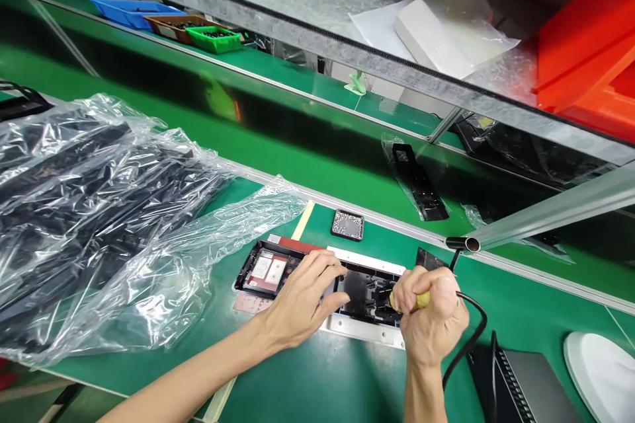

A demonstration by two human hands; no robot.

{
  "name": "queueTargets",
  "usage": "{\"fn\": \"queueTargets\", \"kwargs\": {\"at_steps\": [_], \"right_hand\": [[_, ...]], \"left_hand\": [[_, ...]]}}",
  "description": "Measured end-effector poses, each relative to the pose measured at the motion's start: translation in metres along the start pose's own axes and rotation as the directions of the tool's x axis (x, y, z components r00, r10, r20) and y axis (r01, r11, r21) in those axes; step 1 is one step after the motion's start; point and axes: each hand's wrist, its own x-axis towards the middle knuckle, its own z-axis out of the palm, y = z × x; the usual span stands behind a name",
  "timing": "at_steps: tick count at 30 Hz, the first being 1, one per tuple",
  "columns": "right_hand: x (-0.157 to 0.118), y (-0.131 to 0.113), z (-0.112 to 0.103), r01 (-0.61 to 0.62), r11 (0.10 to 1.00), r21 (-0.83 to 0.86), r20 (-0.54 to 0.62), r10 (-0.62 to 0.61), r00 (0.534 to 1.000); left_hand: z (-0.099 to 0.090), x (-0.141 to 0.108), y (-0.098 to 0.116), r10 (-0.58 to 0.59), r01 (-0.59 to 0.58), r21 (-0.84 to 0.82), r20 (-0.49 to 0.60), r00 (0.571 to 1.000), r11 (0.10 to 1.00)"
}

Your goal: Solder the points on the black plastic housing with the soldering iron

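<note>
A long black plastic housing [361, 297] lies across a white fixture [367, 332] on the green bench. My left hand [310, 291] rests over its middle, fingers stretched out and the thumb apart, touching it. Past that hand, the housing's left end shows a framed window [265, 269] with a label seen through it. My right hand [431, 310] is closed round the yellow handle of a tool [421, 301]. The tool points at the housing's right part; its tip is hard to make out, so I cannot tell its exact kind. A black cable [479, 320] curves away beside my right hand.
A small black tray of tiny metal parts [347, 225] sits behind the housing. Plastic-wrapped black parts [114, 211] cover the left side. A metal post [546, 211] slants at right, below a shelf [297, 6]. A black ring-bound book [530, 383] and white round object [602, 370] lie front right.
</note>
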Motion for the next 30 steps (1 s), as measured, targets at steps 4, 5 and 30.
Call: {"fn": "queueTargets", "kwargs": {"at_steps": [4, 5, 30], "right_hand": [[0.001, 0.000, 0.003, 0.015, 1.000, 0.005, -0.035, -0.015, 0.999], [0.001, 0.000, 0.003, 0.013, 1.000, 0.006, -0.038, -0.012, 0.999], [0.000, 0.002, -0.005, 0.030, 0.999, 0.026, 0.049, -0.032, 0.998]], "left_hand": [[0.007, -0.014, -0.010, 0.066, -0.061, 0.099, -0.049, 0.997, 0.993], [0.009, -0.017, -0.012, 0.076, -0.069, 0.112, -0.061, 0.995, 0.991], [0.028, -0.029, -0.017, -0.025, 0.031, 0.191, -0.035, 0.999, 0.981]]}}
